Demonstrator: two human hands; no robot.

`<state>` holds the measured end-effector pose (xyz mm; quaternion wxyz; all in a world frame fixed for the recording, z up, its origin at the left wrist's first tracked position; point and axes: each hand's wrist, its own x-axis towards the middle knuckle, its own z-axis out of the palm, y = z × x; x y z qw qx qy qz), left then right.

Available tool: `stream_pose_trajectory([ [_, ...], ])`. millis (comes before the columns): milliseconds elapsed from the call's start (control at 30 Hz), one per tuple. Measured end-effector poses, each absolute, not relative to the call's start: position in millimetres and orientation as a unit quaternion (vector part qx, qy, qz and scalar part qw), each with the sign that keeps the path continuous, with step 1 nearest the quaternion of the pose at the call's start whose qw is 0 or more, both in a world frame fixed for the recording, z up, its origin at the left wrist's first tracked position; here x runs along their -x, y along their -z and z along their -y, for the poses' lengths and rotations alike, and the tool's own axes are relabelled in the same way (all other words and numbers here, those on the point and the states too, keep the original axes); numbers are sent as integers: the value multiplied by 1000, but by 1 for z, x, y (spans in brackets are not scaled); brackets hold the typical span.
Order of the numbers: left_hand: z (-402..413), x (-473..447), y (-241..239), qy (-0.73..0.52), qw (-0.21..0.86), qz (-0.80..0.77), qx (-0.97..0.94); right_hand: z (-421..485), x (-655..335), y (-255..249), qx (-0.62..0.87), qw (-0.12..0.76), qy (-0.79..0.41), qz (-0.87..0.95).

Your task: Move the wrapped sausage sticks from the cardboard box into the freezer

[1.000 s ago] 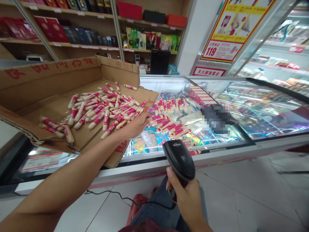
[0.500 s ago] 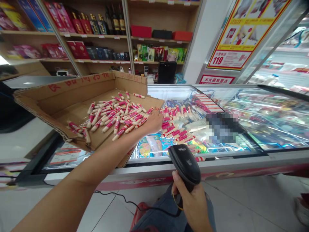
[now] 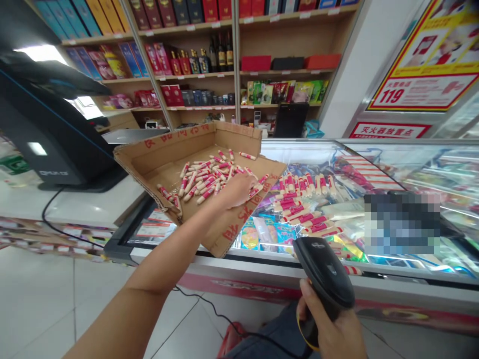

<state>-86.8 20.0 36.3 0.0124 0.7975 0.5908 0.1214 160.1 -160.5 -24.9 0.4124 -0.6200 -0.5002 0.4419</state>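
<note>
My left hand (image 3: 242, 191) reaches into a shallow cardboard box (image 3: 164, 145). It touches the right side of a loose pile of small pale sausages (image 3: 204, 182) with red-and-white wrappers. The back of the hand faces me and its fingertips are hidden among the sausages, so any grip does not show. In my right hand (image 3: 333, 324) is a black corded barcode scanner (image 3: 324, 271), held by its handle in front of the freezer. Right of the box, more sausages lie on the freezer's glass top: an upright row (image 3: 305, 184) and a slanted row (image 3: 305, 218).
The glass-topped chest freezer (image 3: 284, 267) runs across in front of me, with packaged food under the glass. A blurred-out object (image 3: 402, 222) lies on its right part. A black machine (image 3: 48, 124) stands on the left counter. The scanner cord (image 3: 224, 316) hangs below.
My left hand has moved left from the box's right edge, back over the pile. The view has swung left, showing the black machine. The scanner stays in my right hand.
</note>
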Motion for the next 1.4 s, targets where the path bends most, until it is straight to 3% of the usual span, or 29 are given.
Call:
stream_pose_trajectory([
  [267, 1, 158, -19, -35, -38, -644, -763, 156, -162, 38, 601, 363, -455, 547],
  [500, 0, 159, -8, -106, -32, -654, -748, 156, -162, 43, 587, 367, -473, 546],
  [633, -2, 160, -11, -212, 14, -650, -730, 158, -156, 41, 594, 366, -487, 526],
  [767, 0, 152, -15, -340, 125, -633, -684, 160, -148, 37, 591, 408, -469, 514],
  [1000, 9, 122, -15, -463, 536, -469, -527, 158, -143, 32, 597, 427, -484, 476],
  [1167, 14, 111, -13, -448, 632, -402, -488, 154, -143, 26, 593, 437, -475, 481],
  [1400, 18, 94, -17, -399, 674, -417, -461, 153, -145, 21, 573, 462, -480, 477],
])
